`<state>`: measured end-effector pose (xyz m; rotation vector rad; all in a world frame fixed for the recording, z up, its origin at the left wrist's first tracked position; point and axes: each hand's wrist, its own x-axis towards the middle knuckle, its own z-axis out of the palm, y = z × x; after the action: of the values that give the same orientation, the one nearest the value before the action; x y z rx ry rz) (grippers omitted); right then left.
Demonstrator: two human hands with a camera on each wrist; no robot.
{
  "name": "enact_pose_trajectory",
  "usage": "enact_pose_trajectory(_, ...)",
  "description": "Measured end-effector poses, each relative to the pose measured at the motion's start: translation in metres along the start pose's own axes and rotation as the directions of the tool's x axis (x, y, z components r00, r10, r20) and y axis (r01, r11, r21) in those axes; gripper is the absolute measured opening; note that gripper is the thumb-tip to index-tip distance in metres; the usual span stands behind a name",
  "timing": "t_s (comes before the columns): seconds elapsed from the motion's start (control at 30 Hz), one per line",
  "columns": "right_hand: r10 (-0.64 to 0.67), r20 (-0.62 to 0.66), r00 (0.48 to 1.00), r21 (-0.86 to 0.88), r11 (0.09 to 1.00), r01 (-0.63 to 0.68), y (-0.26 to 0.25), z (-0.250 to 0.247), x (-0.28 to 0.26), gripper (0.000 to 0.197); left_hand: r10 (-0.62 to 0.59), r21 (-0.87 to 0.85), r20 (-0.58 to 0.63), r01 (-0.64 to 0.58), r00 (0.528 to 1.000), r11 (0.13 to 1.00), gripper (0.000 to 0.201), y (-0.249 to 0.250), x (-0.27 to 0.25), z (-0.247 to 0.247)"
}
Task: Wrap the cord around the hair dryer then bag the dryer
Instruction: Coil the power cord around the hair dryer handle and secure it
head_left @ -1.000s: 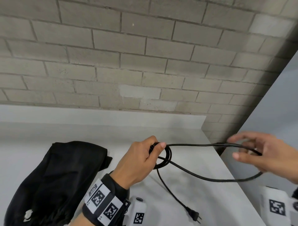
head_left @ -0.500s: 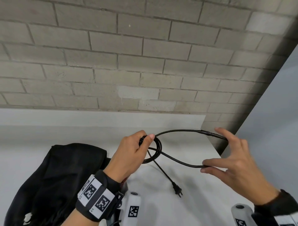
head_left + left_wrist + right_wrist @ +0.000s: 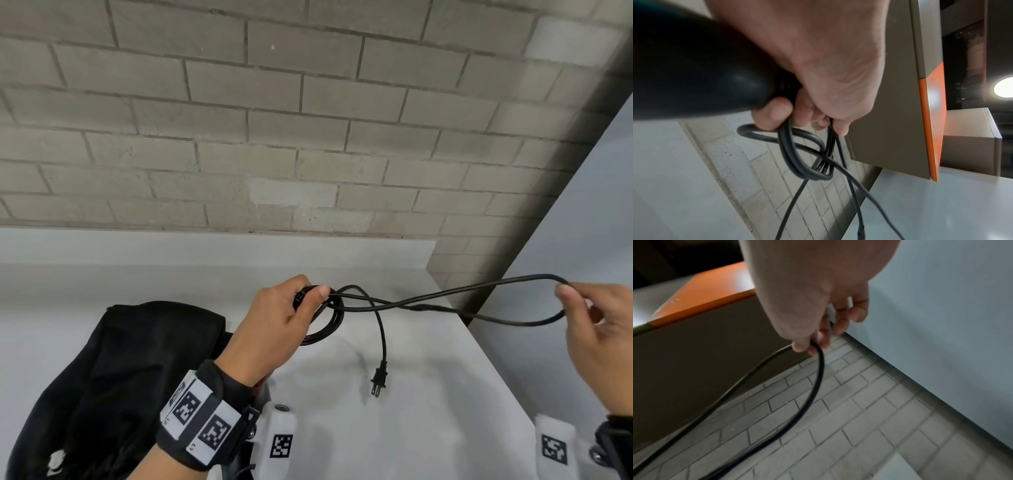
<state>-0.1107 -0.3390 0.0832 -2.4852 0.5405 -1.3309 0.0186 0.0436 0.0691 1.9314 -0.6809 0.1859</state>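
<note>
The left hand (image 3: 274,329) grips the black plastic hair dryer (image 3: 694,71), mostly hidden, with coils of thin black cord (image 3: 428,301). The right hand (image 3: 603,339) pinches a cord loop past the white worktop's (image 3: 428,428) right edge.

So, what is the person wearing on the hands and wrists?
The hands are bare, no gloves. The left wrist wears a black band with white square-code tags; a white tagged block sits beside it. A similar white tagged block and a dark cuff sit at the right wrist.
</note>
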Motion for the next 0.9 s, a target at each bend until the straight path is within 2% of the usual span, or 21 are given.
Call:
enact_pose_trajectory(0.13,0.224,0.187,0.956,-0.036,0.975,-0.222,-0.011,0.011,-0.034,0.040,0.002,0.019,0.021,-0.002,1.000,1.000,0.039,0.002,0.000,0.004)
enact_pose_trajectory(0.2,0.275,0.279,0.920,-0.043,0.961,-0.274,-0.017,0.020,-0.053,0.024,-0.004,0.023,0.012,0.004,1.000,1.000,0.040,0.000,0.000,0.001)
enact_pose_trajectory(0.27,0.264,0.341,0.902,-0.030,0.962,-0.271,-0.026,0.029,-0.077,0.010,-0.012,0.015,0.000,0.012,1.000,1.000,0.042,0.000,0.002,-0.002)
enact_pose_trajectory(0.3,0.246,0.361,0.900,-0.030,0.967,-0.252,-0.031,0.033,-0.089,0.014,-0.012,0.010,-0.001,0.012,1.000,1.000,0.043,0.000,0.003,-0.004)
enact_pose_trajectory(0.43,0.067,0.409,0.910,-0.014,0.998,-0.067,-0.058,0.053,-0.124,0.070,-0.009,0.016,0.010,0.009,1.000,1.000,0.043,0.002,0.003,0.000)
enact_pose_trajectory(0.5,-0.078,0.448,0.891,0.070,0.996,0.052,-0.086,0.057,-0.135,0.080,-0.013,0.011,0.019,0.013,1.000,1.000,0.043,0.002,0.001,0.005)
enact_pose_trajectory(0.57,-0.177,0.481,0.858,0.219,0.973,0.077,-0.116,0.057,-0.140,0.071,-0.011,0.015,0.030,0.010,0.999,1.000,0.042,0.003,0.001,0.010)
enact_pose_trajectory(0.63,-0.232,0.509,0.829,0.375,0.927,0.029,-0.146,0.056,-0.139,0.051,-0.006,0.032,0.045,0.005,0.999,0.999,0.041,0.003,0.001,0.014)
enact_pose_trajectory(0.67,-0.231,0.552,0.801,0.460,0.886,-0.062,-0.160,0.055,-0.136,0.042,-0.005,0.031,0.055,0.003,0.998,1.000,0.041,0.003,0.001,0.016)
enact_pose_trajectory(0.73,-0.177,0.702,0.690,0.568,0.724,-0.392,-0.187,0.053,-0.128,0.031,-0.006,0.024,0.071,0.004,0.997,1.000,0.040,0.003,0.000,0.020)
enact_pose_trajectory(0.77,-0.139,0.760,0.635,0.548,0.662,-0.512,-0.196,0.053,-0.124,0.027,-0.009,0.023,0.077,0.007,0.997,1.000,0.040,0.003,-0.001,0.021)
enact_pose_trajectory(0.8,-0.107,0.786,0.609,0.514,0.661,-0.547,-0.202,0.053,-0.120,0.023,-0.009,0.024,0.081,0.007,0.997,1.000,0.039,0.004,-0.002,0.021)
enact_pose_trajectory(0.83,-0.094,0.780,0.618,0.494,0.699,-0.517,-0.204,0.053,-0.117,0.019,-0.009,0.030,0.084,0.007,0.996,1.000,0.039,0.004,-0.002,0.021)
enact_pose_trajectory(0.9,-0.154,0.706,0.691,0.512,0.785,-0.348,-0.201,0.052,-0.116,0.014,-0.014,0.045,0.077,0.010,0.997,0.999,0.039,0.003,-0.002,0.019)
